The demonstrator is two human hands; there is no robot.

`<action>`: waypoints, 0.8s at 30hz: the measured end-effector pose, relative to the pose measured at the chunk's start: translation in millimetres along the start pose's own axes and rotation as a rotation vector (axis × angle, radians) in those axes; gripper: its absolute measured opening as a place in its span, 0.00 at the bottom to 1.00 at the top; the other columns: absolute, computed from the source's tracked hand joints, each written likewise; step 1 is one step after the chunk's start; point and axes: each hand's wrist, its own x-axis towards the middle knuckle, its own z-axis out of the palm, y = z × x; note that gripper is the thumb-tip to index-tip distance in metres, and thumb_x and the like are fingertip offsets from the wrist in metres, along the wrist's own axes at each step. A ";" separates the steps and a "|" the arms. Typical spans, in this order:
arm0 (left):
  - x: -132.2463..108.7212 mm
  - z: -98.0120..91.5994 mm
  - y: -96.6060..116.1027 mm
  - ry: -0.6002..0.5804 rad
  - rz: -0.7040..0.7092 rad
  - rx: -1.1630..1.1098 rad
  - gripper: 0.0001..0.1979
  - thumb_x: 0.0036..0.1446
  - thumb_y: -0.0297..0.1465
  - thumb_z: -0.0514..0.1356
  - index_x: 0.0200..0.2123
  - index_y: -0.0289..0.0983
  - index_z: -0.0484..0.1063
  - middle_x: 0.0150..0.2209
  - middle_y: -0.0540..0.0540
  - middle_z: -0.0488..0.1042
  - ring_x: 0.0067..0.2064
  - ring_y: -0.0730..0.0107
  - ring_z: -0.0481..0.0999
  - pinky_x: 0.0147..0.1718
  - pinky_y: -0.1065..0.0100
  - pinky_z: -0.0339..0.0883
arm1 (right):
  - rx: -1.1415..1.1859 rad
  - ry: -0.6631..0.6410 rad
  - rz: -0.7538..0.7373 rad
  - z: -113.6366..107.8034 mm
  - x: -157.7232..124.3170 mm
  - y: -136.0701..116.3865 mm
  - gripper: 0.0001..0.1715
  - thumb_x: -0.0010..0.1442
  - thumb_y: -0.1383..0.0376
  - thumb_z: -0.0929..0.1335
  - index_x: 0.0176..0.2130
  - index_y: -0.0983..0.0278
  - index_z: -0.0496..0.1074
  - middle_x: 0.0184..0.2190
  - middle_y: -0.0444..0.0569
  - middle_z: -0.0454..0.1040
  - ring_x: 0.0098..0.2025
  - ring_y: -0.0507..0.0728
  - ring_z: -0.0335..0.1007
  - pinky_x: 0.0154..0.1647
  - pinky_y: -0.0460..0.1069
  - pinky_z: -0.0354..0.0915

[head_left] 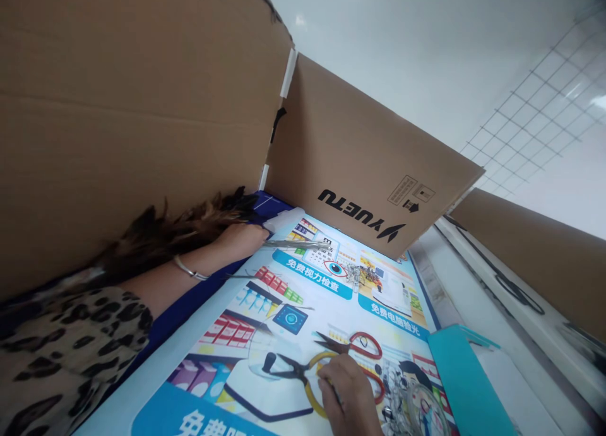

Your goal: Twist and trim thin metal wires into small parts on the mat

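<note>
My left hand (pixel 249 239), with a bangle on its wrist, reaches to the far left of the printed sheet. It is beside brown feathers (pixel 203 224) and at the near end of a bundle of thin silvery wires (pixel 300 243). Its fingertips are hidden, so its grip is unclear. In the foreground my right hand (pixel 350 392) has curled fingers next to a yellow-handled cutting tool (pixel 310 382) with dark, parted jaws. What those fingers hold, if anything, I cannot make out. Red-handled scissors (pixel 353 344) lie just beyond.
Cardboard walls (pixel 360 146) stand at the left and back. The printed sheet (pixel 180 417) covers the work surface. Small clear and metallic pieces (pixel 357 275) lie on it, with a round clear container (pixel 423 407) at front right. A turquoise box (pixel 466 379) is at the right.
</note>
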 end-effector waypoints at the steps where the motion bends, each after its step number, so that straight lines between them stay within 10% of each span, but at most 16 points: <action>1: 0.0 0.6 -0.2 -0.007 -0.006 0.018 0.15 0.68 0.42 0.61 0.45 0.35 0.77 0.45 0.43 0.80 0.47 0.60 0.79 0.51 0.52 0.72 | 0.000 -0.004 0.002 -0.8 0.4 -0.6 0.09 0.66 0.69 0.64 0.38 0.59 0.74 0.34 0.51 0.76 0.36 0.59 0.74 0.36 0.50 0.68; 24: -2.6 -2.6 5.5 -0.075 0.006 0.236 0.15 0.69 0.40 0.59 0.44 0.35 0.77 0.44 0.43 0.80 0.46 0.60 0.80 0.48 0.53 0.74 | -0.017 -0.065 -0.045 -11.4 9.2 -5.4 0.09 0.65 0.71 0.65 0.38 0.60 0.74 0.33 0.50 0.76 0.35 0.58 0.74 0.35 0.49 0.68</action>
